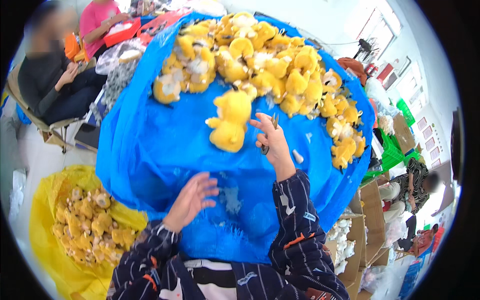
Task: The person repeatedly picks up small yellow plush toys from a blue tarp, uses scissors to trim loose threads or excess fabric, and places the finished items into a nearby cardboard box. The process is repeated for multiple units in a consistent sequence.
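My right hand (277, 147) is closed round small dark metal thread snips (275, 121), with the blades pointing up past my fingers. Just left of it is a yellow plush toy (230, 122), slightly blurred and apart from both hands; I cannot tell whether it rests on the sheet or is in the air. My left hand (191, 201) is held over the near part of the blue plastic sheet (165, 135), fingers spread, holding nothing. A big heap of yellow plush toys (270, 65) covers the far and right side of the sheet.
On the floor at left, a yellow bag (47, 200) holds more plush toys. Cardboard boxes (367, 220) stand at right, with white pieces (341, 242) beside them. Green crates (392, 150) are farther back. Seated people (47, 75) work at far left; others sit at right.
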The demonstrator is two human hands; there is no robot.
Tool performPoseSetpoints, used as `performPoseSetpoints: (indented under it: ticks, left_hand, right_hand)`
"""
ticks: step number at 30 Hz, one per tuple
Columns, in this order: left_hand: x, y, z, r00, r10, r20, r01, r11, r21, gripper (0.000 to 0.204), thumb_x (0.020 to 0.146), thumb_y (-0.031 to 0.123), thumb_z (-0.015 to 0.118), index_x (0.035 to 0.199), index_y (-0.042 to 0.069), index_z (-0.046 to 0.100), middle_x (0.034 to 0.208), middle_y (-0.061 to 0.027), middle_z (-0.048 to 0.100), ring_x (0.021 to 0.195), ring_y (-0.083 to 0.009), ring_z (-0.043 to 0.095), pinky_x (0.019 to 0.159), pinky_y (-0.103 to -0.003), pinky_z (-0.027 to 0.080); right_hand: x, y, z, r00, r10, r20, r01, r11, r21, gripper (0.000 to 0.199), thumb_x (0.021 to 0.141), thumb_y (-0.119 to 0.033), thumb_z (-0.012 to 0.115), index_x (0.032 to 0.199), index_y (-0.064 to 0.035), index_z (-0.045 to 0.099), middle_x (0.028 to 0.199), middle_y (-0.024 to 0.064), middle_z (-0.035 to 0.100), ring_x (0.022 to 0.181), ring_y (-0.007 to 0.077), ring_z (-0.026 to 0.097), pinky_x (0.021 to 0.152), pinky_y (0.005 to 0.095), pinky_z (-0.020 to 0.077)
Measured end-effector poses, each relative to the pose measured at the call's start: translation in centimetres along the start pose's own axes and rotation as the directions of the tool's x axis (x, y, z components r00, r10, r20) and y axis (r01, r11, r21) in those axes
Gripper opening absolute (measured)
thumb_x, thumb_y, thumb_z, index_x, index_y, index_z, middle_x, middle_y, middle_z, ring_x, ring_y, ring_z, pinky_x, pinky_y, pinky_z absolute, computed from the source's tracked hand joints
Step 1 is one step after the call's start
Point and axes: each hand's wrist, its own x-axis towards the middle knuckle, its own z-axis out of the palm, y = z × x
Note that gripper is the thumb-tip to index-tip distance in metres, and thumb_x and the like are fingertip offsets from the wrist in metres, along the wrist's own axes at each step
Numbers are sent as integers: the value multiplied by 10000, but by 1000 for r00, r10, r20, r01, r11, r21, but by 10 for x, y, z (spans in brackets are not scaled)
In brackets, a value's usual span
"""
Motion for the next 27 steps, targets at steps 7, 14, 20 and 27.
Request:
performPoseSetpoints:
  ticks: [7, 14, 20, 27]
  left_hand:
    - [24, 20, 19, 886, 457, -77, -328, 734, 594, 439, 906, 125, 547, 1307, 55, 381, 1203, -116, 507, 996, -165, 546, 750, -280, 490]
    - [56, 57, 10, 870, 411, -272, -283, 868, 407, 461, 911, 189, 562, 1307, 60, 364, 1219, -100, 484, 1033, -175, 524, 772, -314, 502]
    - [54, 59, 7, 908, 327, -261, -229, 911, 344, 500, 964, 311, 463, 1374, 74, 302, 1304, -82, 431, 1115, -233, 519, 809, -358, 491]
    - [27, 26, 18, 876, 443, -192, -286, 797, 532, 379, 939, 230, 529, 1259, 36, 472, 1094, -70, 571, 1033, -144, 535, 832, -311, 470]
  right_hand:
    - [-33, 24, 19, 981, -186, 53, 187, 838, -513, 721, 778, -367, 708, 1333, -33, 390, 1196, 172, 537, 762, 120, 572, 463, 216, 436]
    - [6, 49, 54, 975, 18, 221, 82, 896, -437, 736, 779, -374, 695, 1332, 1, 387, 1154, 159, 560, 706, 124, 575, 451, 230, 437]
    - [6, 75, 82, 967, -131, 219, 212, 890, -403, 706, 724, -304, 733, 1249, 29, 400, 1143, 156, 549, 785, 150, 582, 526, 237, 470]
    - [-64, 57, 46, 943, -160, 292, 245, 927, -284, 650, 759, -174, 668, 1312, -46, 352, 1050, 118, 566, 805, 160, 574, 635, 256, 482]
